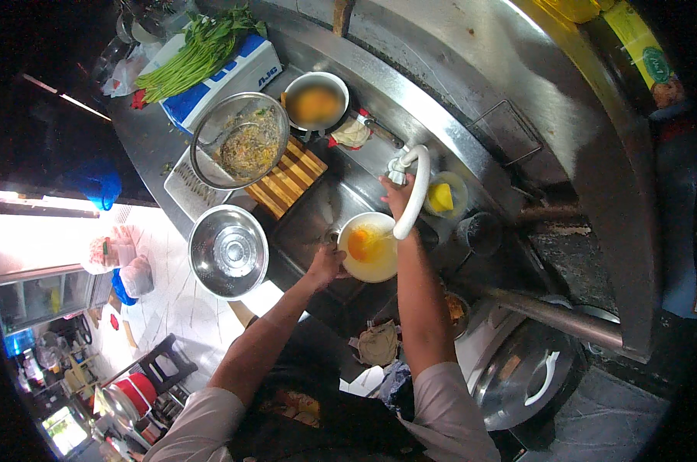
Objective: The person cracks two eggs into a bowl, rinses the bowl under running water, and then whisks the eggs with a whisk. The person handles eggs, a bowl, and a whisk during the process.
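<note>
My left hand (327, 267) grips the rim of a white bowl (383, 267) over the steel sink (319, 216). Yellow liquid with an orange patch lies in the bowl, below the mouth of the curved white faucet spout (420, 185). My right hand (399, 193) is at the faucet's handle (396, 173), its fingers partly hidden by the spout; whether they close on the handle is unclear. Beside the faucet, a yellow sponge (440, 197) sits in a clear round container (460, 183).
Left of the sink are a striped wooden cutting board (293, 176), a large strainer (193, 156) holding food scraps, and an empty steel colander (228, 254). Behind stand a pot (344, 92) and a box (233, 84) bearing leafy greens (201, 55). A large lidded pot (510, 375) is at lower right.
</note>
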A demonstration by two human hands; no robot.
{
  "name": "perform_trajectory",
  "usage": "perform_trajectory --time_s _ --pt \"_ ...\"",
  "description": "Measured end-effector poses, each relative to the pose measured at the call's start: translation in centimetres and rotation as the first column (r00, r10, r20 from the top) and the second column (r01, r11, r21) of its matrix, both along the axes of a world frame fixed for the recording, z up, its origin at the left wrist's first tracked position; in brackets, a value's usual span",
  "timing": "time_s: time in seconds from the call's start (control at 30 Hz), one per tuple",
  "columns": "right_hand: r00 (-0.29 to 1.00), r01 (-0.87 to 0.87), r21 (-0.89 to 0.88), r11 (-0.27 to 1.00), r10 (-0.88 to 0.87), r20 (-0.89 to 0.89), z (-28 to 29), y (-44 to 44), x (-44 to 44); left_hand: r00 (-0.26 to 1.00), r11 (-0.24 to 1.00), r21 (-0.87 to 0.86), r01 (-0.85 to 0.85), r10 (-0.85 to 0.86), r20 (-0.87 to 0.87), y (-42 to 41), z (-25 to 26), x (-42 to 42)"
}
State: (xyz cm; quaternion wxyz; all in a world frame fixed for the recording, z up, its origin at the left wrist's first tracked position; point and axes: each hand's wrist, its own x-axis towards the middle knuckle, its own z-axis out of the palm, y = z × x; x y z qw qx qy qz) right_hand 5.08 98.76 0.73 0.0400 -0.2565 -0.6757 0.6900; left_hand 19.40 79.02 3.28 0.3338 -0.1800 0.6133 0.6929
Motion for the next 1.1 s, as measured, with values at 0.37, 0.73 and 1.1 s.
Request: perform_trajectory --time_s 0.37,0.73,1.1 --pt "1.000 -0.001 0.040 0.999 0.000 0.017 -0.2 0.0 0.1 0.999 0.998 0.063 -0.029 0.031 -0.023 -0.3 0.2 0.5" --pt "1.000 0.022 0.090 0.996 -0.022 -0.008 -0.7 -0.1 0.2 0.999 0.999 0.049 -0.001 -0.001 0.033 -0.6 -0.8 0.4" --pt "0.997 -0.036 0.013 0.999 0.035 0.062 1.9 -0.3 0.3 1.000 0.998 0.055 -0.011 0.010 0.018 -0.7 -0.3 0.5"
